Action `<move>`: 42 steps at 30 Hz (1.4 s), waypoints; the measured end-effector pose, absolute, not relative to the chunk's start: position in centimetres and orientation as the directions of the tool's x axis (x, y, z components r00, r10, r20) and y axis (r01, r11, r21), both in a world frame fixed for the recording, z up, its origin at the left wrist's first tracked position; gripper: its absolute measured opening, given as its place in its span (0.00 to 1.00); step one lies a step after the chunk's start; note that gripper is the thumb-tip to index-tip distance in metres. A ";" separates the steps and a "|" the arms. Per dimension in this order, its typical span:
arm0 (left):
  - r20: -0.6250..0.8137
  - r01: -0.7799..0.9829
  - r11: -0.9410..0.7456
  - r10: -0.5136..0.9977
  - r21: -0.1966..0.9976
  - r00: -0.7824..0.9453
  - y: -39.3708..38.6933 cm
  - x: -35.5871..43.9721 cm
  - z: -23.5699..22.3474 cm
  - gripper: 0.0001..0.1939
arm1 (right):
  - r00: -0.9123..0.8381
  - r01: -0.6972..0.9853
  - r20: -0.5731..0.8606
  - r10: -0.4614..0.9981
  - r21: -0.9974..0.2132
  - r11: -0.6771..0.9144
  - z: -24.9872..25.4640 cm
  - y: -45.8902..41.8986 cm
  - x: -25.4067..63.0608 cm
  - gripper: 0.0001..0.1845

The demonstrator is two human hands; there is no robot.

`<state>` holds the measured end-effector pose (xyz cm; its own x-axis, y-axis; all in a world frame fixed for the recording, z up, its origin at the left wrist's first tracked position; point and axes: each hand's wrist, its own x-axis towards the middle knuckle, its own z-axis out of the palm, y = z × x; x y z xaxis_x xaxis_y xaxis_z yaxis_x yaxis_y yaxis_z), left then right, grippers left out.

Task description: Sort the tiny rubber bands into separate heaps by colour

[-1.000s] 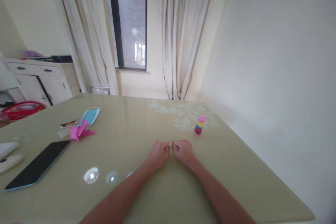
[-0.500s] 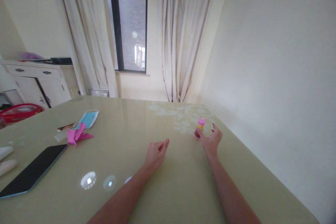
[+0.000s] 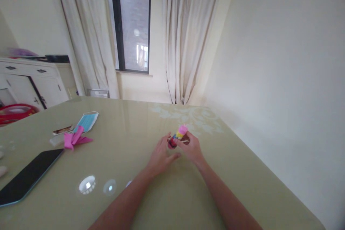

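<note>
My right hand point(image 3: 191, 148) is closed around a small pink-capped bottle point(image 3: 178, 136) with yellow, blue and red on its side. The bottle tilts, its cap up to the right and its base down to the left. Beside the base is my left hand point(image 3: 161, 156), fingers stretched forward and thumb apart. Whether the left fingertips touch the bottle I cannot tell. Both hands are over the middle of the glossy greenish table point(image 3: 129, 129).
On the left of the table lie a pink folded piece point(image 3: 74, 139), a blue face mask point(image 3: 86, 122), a small card point(image 3: 62, 130) and a dark flat tablet-like device point(image 3: 32, 176). A white wall point(image 3: 283, 79) runs along the right side. Curtains point(image 3: 185, 36) hang beyond the far edge.
My right hand has taken hold of the bottle and brought it left, tilting it. My left hand has opened from a loose fist and is now beside the bottle. The view has shifted slightly.
</note>
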<state>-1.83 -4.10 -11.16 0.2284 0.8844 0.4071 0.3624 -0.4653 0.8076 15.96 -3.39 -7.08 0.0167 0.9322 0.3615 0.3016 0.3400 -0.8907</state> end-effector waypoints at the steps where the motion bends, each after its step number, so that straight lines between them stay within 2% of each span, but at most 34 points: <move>1: 0.407 0.355 -0.462 0.886 0.813 0.221 -4.0 -2.0 -10.9 0.29 | -0.056 0.305 0.359 0.932 -0.883 0.358 -6.7 -3.4 14.7 0.21; 3: 0.399 0.383 -0.436 0.900 0.814 0.174 -4.0 -2.5 -10.2 0.14 | -0.129 0.345 0.381 0.915 -0.848 0.402 -5.9 -3.4 12.8 0.18; 4: 0.400 0.426 -0.419 0.906 0.802 0.138 -4.0 -2.8 -9.9 0.11 | -0.110 0.376 0.412 0.904 -0.825 0.422 -5.7 -3.3 12.3 0.17; 7: 0.422 0.607 -0.374 0.904 0.701 0.069 -4.1 -3.6 -8.9 0.10 | 0.005 0.450 0.517 0.856 -0.766 0.460 -5.9 -3.2 12.2 0.19; 9: 0.411 0.710 -0.349 0.907 0.612 0.091 -4.3 -3.9 -8.5 0.07 | 0.000 0.465 0.545 0.838 -0.742 0.483 -6.6 -3.4 12.8 0.20; 12: 0.383 0.802 -0.352 0.908 0.483 0.168 -4.6 -3.9 -8.0 0.03 | -0.045 0.476 0.526 0.849 -0.736 0.481 -7.5 -3.9 13.7 0.23; 16: 0.375 0.841 -0.416 0.883 0.345 0.283 -4.9 -3.4 -7.9 0.08 | -0.019 0.563 0.468 0.883 -0.725 0.396 -7.8 -4.0 14.5 0.33; 19: 0.351 0.815 -0.435 0.885 0.383 0.307 -5.1 -3.4 -7.9 0.08 | -0.063 0.548 0.434 0.899 -0.737 0.395 -7.8 -3.7 14.9 0.33; 24: 0.202 0.668 -0.463 0.878 0.583 0.433 -5.3 -4.1 -7.7 0.04 | -0.184 0.474 0.445 0.876 -0.741 0.476 -7.8 -3.9 15.4 0.29; 26: 0.181 0.638 -0.459 0.873 0.618 0.453 -5.3 -4.4 -7.6 0.03 | -0.226 0.475 0.458 0.860 -0.719 0.507 -7.7 -4.1 15.5 0.28; 30: 0.232 0.668 -0.428 0.901 0.609 0.366 -5.1 -4.7 -7.3 0.03 | -0.235 0.453 0.456 0.858 -0.730 0.512 -6.9 -4.3 15.6 0.26; 34: 0.214 0.729 -0.374 0.927 0.573 0.308 -4.6 -5.1 -7.3 0.03 | -0.278 0.324 0.447 0.850 -0.790 0.521 -6.5 -4.2 15.5 0.23; 37: 0.212 0.787 -0.343 0.939 0.513 0.271 -4.5 -5.3 -7.4 0.04 | -0.283 0.250 0.410 0.867 -0.841 0.479 -6.9 -4.0 15.3 0.29; 42: 0.210 0.835 -0.329 0.942 0.441 0.260 -4.8 -5.1 -7.5 0.06 | -0.208 0.334 0.377 0.903 -0.840 0.428 -7.2 -4.0 15.1 0.26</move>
<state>-5.10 -4.83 -7.53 0.2603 0.9425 0.2098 0.8354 -0.3288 0.4405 15.11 -3.98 -7.19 -0.2078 0.9027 0.3769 0.3343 0.4276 -0.8399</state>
